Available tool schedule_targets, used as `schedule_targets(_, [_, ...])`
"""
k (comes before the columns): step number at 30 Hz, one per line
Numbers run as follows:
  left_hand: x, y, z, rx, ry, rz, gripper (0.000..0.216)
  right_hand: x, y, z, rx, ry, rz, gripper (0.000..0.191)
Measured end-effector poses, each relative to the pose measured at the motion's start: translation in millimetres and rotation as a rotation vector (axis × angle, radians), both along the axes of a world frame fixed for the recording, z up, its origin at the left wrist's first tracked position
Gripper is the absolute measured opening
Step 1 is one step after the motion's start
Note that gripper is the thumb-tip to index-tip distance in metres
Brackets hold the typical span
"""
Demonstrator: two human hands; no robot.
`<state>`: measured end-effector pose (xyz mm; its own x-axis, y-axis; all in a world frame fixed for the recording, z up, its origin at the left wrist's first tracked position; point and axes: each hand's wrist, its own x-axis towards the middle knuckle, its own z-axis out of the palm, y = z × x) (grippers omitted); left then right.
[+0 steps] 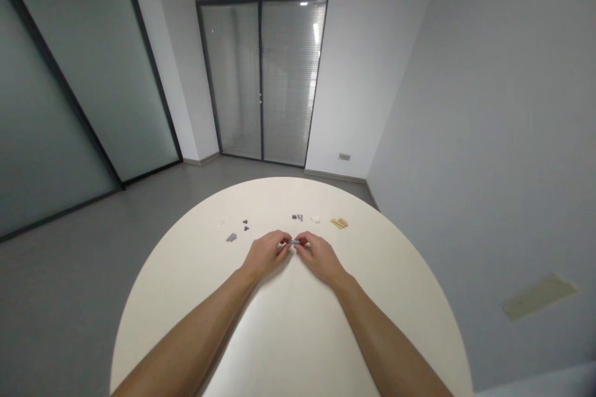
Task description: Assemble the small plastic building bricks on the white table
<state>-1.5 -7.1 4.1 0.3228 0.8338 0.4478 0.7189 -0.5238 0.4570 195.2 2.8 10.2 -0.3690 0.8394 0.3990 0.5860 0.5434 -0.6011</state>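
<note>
Both hands meet over the middle of a round white table (298,322). Between my fingertips is a small grey bar-like piece (293,242), too small to name more exactly. My left hand (267,252) pinches its left end, where a dark bit also shows. At the other end, the fingers of my right hand (319,253) are closed on the piece. Just beyond the hands lie small dark and grey pieces (297,217) and white pieces (315,219).
Tan pieces (339,223) lie on the right. On the left are grey pieces (231,237), dark pieces (246,225) and faint white pieces (223,221). The table's curved far edge (279,178) faces a glass door (263,80); a wall (503,136) stands at the right.
</note>
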Motion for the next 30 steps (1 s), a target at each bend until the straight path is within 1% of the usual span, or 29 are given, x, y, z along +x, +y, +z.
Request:
schedule_targets(9, [-1.3,2.7,-4.3,0.023,-0.004,0.001,0.014,0.5,-0.2,-2.0,-0.002,0.011,-0.007,0.009])
schedule_targets(21, [-1.5,2.5,-4.2,0.030,-0.017,-0.004,0.013,-0.2,0.0,-2.2,0.002,0.012,0.010,0.016])
schedule_targets(30, [-0.3,2.7,-4.5,0.030,-0.018,-0.004,0.011,0.4,2.4,-4.5,0.020,-0.012,0.013,0.015])
